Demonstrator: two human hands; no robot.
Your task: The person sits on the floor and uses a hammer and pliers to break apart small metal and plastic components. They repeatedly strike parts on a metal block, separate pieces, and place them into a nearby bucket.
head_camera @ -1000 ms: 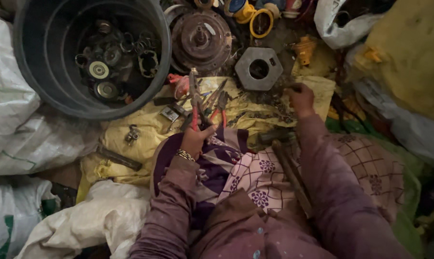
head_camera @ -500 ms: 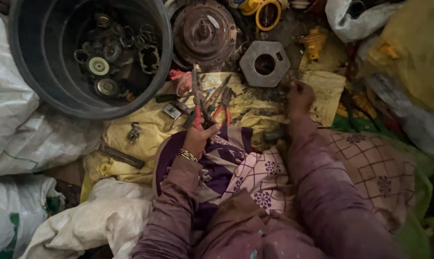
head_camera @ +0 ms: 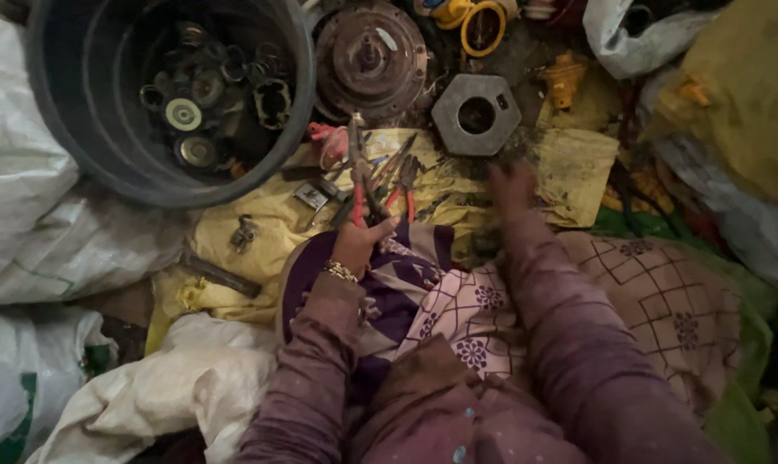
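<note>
Dusty mauve long sleeves cover both arms, with a gold bracelet (head_camera: 340,271) (beaded, seemingly) at the left wrist.

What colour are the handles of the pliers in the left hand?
Red, seen in the head view: the left hand holds the pliers by their handles.

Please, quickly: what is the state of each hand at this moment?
Left hand: closed on the red handles of the pliers.
Right hand: on the yellow cloth near the hexagonal metal block; blurred, grip cannot be told.
</note>
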